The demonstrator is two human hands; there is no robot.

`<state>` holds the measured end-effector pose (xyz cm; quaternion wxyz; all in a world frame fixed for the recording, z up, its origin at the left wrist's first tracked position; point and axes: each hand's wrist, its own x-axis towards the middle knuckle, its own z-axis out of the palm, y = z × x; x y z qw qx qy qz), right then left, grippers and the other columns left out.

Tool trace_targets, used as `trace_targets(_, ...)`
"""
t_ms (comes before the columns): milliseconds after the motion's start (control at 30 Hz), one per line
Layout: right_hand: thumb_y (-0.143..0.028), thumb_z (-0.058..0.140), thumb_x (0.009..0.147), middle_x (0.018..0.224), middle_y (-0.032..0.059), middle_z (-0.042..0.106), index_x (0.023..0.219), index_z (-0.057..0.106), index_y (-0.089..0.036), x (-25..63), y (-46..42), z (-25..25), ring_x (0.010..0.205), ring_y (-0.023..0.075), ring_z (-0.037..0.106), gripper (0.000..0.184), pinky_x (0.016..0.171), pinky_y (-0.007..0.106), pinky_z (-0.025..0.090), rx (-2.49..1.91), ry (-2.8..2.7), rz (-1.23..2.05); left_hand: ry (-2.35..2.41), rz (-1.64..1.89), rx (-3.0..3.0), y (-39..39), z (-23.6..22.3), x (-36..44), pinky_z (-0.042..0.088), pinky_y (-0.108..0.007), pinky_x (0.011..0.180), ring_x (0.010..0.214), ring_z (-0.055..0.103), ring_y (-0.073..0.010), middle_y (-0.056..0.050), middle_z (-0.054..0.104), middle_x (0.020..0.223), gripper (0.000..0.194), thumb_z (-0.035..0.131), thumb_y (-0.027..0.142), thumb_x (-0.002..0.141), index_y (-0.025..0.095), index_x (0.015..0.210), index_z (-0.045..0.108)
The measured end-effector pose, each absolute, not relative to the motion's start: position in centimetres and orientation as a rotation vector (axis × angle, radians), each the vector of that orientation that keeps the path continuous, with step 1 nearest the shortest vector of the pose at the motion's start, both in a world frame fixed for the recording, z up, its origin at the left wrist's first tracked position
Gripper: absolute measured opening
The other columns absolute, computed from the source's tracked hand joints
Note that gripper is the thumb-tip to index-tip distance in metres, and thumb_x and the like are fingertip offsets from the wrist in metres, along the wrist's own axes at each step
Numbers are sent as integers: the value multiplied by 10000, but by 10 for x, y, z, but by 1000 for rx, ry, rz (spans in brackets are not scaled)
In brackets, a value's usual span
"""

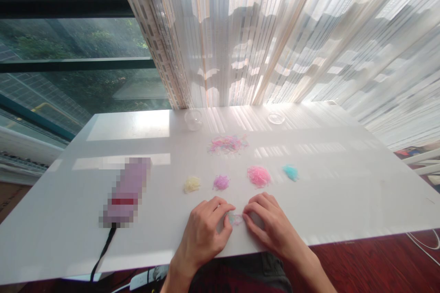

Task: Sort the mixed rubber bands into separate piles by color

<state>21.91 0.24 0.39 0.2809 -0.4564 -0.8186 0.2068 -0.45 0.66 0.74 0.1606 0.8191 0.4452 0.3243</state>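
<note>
Near the table's front edge, my left hand is curled, thumb and index finger closed around the edge of a small mixed cluster of thin coloured bands. On the other side of that cluster, my right hand is bent in a pinch with its fingertips touching it; what sits in the pinch is hidden. Just beyond my hands lie a yellow pile, a purple pile, a pink pile and a teal pile of similar thin pieces. Farther back, a mixed-colour pile is spread loosely.
A clear round container and a clear round lid stand at the back of the white table. To the left lies a blurred-out purple object with a black strap. Sheer curtains hang behind.
</note>
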Motion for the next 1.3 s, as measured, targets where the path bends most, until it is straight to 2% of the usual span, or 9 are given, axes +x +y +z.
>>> trace_targets(233,-132,511,1050,955,55,658,1014,585,-235,219,0,8,886,222,616,132,785,365,542,-1167,-2064,591,1243,960,2281,7,12,-5,549,-311,714,784,706,-199,-45,752,936,217,574,110,939,222,1057,716)
trace_targets(467,-132,506,1059,887,22,646,1027,585,-238,207,2,12,805,182,628,136,727,295,542,-1104,-2005,680,1190,1012,2187,6,9,-8,576,-285,726,803,732,-190,-35,778,939,102,680,221,996,221,1095,703)
trace_targets(733,-178,524,1069,859,28,667,1009,634,-237,199,4,3,788,184,643,138,709,297,561,-1059,-1979,689,1158,1047,2117,4,5,-11,571,-250,696,678,693,-150,-18,774,840,103,640,217,1035,223,1014,741)
trace_targets(867,-194,584,1048,918,42,695,1075,653,-243,201,4,1,835,194,670,89,738,310,580,-1047,-1970,685,1170,1072,2109,5,3,-10,559,-237,681,663,678,-138,-19,780,862,97,635,207,1038,216,1014,729)
trace_targets(1067,-161,601,1033,944,46,698,1128,657,-250,200,4,0,867,199,684,141,760,317,592,-1051,-1957,636,1185,1108,2096,5,1,-11,520,-231,607,604,630,-122,-29,781,893,93,628,191,1030,212,1034,718)
trace_targets(1300,-172,641,1013,955,46,714,1143,670,-244,199,5,-1,858,196,694,152,769,314,598,-1098,-1918,595,1166,1135,2047,3,1,-12,526,-229,625,655,658,-124,-18,790,943,126,646,139,1005,233,1065,706)
